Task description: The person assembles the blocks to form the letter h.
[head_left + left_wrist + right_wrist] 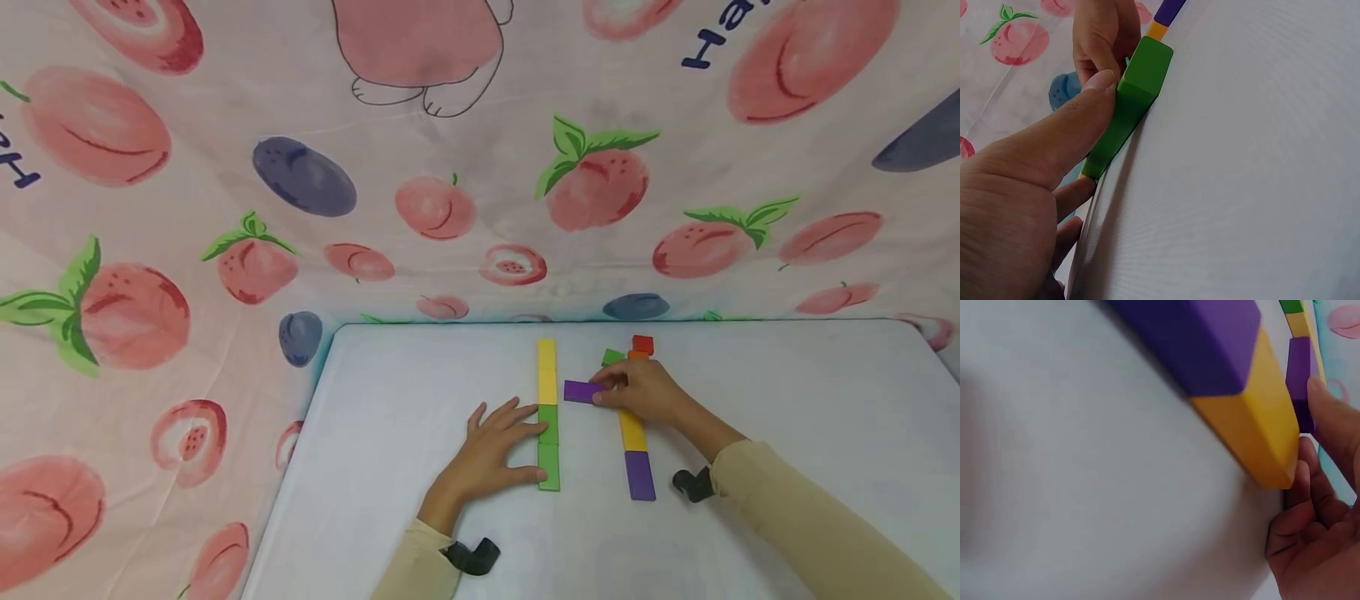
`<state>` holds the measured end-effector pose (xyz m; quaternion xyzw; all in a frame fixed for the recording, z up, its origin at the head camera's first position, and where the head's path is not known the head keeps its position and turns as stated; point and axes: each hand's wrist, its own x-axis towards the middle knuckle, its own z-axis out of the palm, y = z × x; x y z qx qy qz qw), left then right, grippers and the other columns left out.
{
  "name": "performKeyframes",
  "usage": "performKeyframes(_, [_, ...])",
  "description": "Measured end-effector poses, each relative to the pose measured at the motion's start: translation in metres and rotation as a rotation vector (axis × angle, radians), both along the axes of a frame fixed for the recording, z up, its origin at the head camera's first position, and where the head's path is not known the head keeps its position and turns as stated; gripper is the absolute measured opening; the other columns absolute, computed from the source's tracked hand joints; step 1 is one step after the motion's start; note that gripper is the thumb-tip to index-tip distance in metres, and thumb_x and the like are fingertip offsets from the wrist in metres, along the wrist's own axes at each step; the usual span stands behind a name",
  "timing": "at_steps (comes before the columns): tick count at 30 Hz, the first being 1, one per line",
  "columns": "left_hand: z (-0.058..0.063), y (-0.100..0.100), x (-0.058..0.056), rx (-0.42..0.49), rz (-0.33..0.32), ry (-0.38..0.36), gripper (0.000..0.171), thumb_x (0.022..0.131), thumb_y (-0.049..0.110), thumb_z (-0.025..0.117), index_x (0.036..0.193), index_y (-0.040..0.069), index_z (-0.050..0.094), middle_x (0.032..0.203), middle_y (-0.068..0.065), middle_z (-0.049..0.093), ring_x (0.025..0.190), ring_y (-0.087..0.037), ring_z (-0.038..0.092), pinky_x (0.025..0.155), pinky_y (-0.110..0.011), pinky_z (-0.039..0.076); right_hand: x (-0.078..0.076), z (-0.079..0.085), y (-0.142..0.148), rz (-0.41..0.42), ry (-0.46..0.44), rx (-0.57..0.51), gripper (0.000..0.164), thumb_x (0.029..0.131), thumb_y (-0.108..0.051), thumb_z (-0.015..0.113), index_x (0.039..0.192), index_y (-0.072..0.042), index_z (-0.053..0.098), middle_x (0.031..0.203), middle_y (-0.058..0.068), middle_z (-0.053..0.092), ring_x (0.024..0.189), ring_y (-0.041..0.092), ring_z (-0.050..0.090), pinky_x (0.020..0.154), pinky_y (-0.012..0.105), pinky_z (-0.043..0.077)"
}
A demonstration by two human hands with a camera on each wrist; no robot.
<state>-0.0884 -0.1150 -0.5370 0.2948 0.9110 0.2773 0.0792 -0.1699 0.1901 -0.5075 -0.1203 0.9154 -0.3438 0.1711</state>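
Note:
My right hand (647,392) pinches a purple block (579,392) between thumb and fingers, in the gap between two rows of blocks. The left row has yellow blocks (547,371) at the far end and green blocks (549,467) at the near end. With thumb and fingers extended, my left hand (487,454) touches the left side of the green blocks. Under and around the right hand runs the other row: a red block (642,344), an orange block (637,356), a yellow block (633,432) and a nearer purple block (640,477). The hand hides its middle.
A green block (612,357) lies beside the orange one, partly behind the right hand. Everything rests on a white table (390,400). A fruit-printed cloth (450,150) hangs beyond its back edge and along the left. Dark wrist devices (474,557) sit at both cuffs.

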Motion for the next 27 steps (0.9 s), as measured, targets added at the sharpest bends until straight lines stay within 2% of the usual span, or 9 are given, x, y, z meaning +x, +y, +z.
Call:
performKeyframes(8, [0.0,0.0,0.0,-0.004,0.003,-0.004,0.067,0.087,0.06,0.072,0.146,0.032,0.056,0.162,0.005,0.042,0.158,-0.023,0.024,0.123,-0.065,0.007,-0.011,0.004,-0.007,-0.094,-0.074,0.038,0.035,0.092,-0.032,0.076,0.125,-0.02,0.075,0.093,0.003,0.062,0.093,0.022,0.053,0.074,0.029,0.047])
performKeyframes(12, [-0.001,0.0,-0.001,-0.008,0.003,-0.005,0.067,0.087,0.06,0.072,0.146,0.032,0.057,0.162,0.006,0.041,0.158,-0.022,0.023,0.123,-0.064,0.007,-0.016,0.004,-0.006,-0.096,-0.09,0.033,0.038,0.094,-0.036,0.074,0.13,-0.022,0.072,0.097,0.005,0.063,0.096,0.025,0.054,0.078,0.032,0.048])
performKeyframes(18, [0.0,0.0,0.0,-0.004,-0.002,-0.001,0.067,0.088,0.061,0.071,0.146,0.032,0.056,0.163,0.006,0.041,0.158,-0.022,0.023,0.124,-0.064,0.006,-0.018,-0.001,0.0,-0.08,-0.094,0.028,0.042,0.096,-0.043,0.07,0.134,-0.026,0.069,0.117,0.008,0.067,0.108,0.026,0.056,0.091,0.042,0.052])
performKeyframes(27, [-0.003,-0.001,-0.001,-0.003,-0.004,0.015,0.067,0.087,0.061,0.071,0.146,0.031,0.057,0.162,0.005,0.042,0.157,-0.024,0.024,0.123,-0.065,0.007,-0.019,-0.003,0.0,-0.082,-0.105,0.013,0.043,0.094,-0.041,0.072,0.133,-0.023,0.07,0.098,0.003,0.064,0.097,0.022,0.054,0.077,0.029,0.046])
